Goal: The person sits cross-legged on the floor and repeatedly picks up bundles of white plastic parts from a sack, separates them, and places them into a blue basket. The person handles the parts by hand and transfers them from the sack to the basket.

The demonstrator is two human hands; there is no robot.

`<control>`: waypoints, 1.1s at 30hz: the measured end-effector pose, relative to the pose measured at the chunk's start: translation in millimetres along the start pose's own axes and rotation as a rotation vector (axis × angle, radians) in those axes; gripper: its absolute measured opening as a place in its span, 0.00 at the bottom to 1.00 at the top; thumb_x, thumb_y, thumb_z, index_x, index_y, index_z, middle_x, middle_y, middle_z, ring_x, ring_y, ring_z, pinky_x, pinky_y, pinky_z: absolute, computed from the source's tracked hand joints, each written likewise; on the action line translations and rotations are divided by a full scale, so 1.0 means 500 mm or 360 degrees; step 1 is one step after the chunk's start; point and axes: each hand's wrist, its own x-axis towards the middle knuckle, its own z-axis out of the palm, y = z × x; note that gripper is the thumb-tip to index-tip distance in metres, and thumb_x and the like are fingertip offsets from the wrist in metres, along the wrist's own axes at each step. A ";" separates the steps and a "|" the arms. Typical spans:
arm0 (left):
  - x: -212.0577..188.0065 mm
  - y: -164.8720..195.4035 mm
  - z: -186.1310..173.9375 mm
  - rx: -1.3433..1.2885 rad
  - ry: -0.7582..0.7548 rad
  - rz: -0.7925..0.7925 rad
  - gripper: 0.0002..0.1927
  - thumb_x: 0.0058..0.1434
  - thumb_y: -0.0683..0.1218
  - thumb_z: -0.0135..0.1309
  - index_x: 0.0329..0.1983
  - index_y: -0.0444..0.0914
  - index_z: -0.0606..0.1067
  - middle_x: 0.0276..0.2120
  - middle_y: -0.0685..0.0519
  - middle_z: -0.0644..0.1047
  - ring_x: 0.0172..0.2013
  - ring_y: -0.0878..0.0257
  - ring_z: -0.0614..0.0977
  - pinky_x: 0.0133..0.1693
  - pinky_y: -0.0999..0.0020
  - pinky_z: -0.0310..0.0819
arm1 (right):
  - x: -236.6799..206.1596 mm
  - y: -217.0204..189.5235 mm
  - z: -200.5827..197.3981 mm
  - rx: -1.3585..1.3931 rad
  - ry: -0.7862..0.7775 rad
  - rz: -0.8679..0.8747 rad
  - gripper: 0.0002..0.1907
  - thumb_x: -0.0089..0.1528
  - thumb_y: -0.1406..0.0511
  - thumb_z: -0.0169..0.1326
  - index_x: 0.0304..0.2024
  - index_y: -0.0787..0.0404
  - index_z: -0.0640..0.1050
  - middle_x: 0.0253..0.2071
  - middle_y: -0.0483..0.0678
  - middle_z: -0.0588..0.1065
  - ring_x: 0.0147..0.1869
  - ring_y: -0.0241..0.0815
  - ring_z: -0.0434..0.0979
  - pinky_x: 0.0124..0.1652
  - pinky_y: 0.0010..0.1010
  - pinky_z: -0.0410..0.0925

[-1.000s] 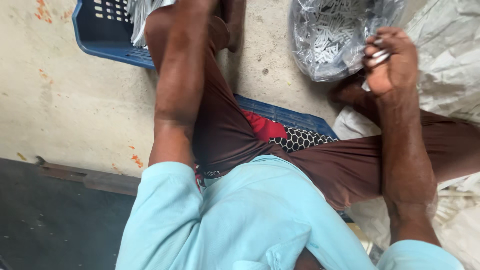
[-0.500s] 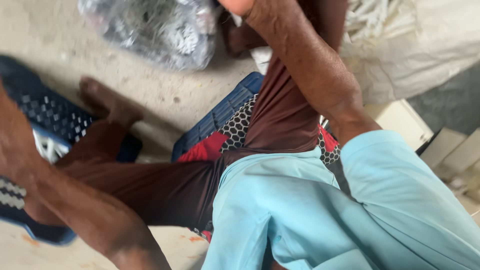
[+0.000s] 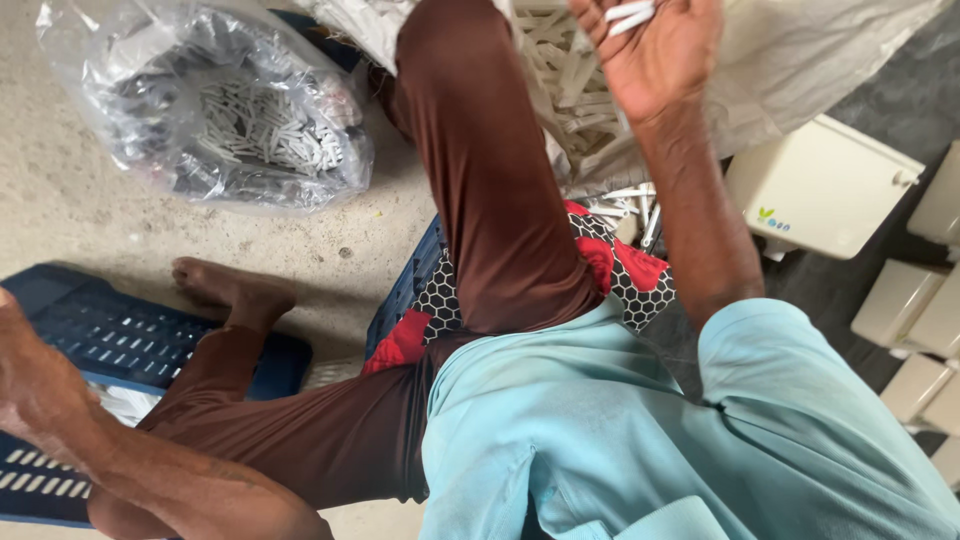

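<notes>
My right hand is raised at the top right, above an open white sack full of white plastic sticks. Its fingers pinch a few small white pieces. My left hand is at the lower left edge, blurred, over a blue slotted crate that has some white material in it. Its fingers are cut off by the frame. A clear plastic bag holding several small white pieces lies on the floor at the top left, apart from both hands.
I sit on a blue crate with a red and black patterned cushion. My bare foot rests on the concrete floor beside the slotted crate. Cream plastic boxes stand at the right, with more along the right edge.
The view has swung round. My right hand, still pinching white pieces, has gone from beside the clear bag to above the white sack. My left arm now reaches down to the slotted crate.
</notes>
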 end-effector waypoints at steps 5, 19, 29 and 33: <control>0.007 0.023 0.018 0.0027 -0.0024 0.0067 0.16 0.77 0.50 0.54 0.56 0.31 0.73 0.45 0.47 0.75 0.43 0.55 0.78 0.46 0.65 0.75 | -0.063 0.025 0.117 0.0014 -0.0077 0.0100 0.28 0.70 0.48 0.45 0.59 0.64 0.73 0.62 0.59 0.75 0.69 0.55 0.75 0.68 0.44 0.70; -0.017 -0.015 -0.001 -0.0019 0.0242 0.0067 0.18 0.78 0.50 0.52 0.59 0.30 0.72 0.51 0.44 0.75 0.49 0.53 0.79 0.51 0.64 0.76 | -0.117 0.048 0.045 -0.0119 0.0167 0.0304 0.14 0.73 0.53 0.56 0.50 0.56 0.77 0.42 0.46 0.78 0.25 0.31 0.61 0.29 0.22 0.58; -0.027 -0.226 0.029 0.0284 0.0389 -0.0983 0.19 0.78 0.50 0.52 0.61 0.29 0.72 0.54 0.43 0.76 0.52 0.51 0.80 0.55 0.63 0.77 | -0.040 0.120 0.118 -0.0261 0.0209 0.0209 0.15 0.75 0.52 0.57 0.44 0.55 0.77 0.33 0.48 0.76 0.24 0.35 0.62 0.27 0.25 0.58; -0.022 -0.196 0.014 0.0420 0.0456 -0.0899 0.20 0.79 0.50 0.51 0.62 0.28 0.71 0.56 0.42 0.76 0.54 0.51 0.80 0.56 0.63 0.78 | 0.018 0.065 0.089 -0.0794 0.0551 0.0168 0.14 0.75 0.53 0.57 0.44 0.56 0.77 0.34 0.49 0.76 0.25 0.37 0.63 0.28 0.27 0.58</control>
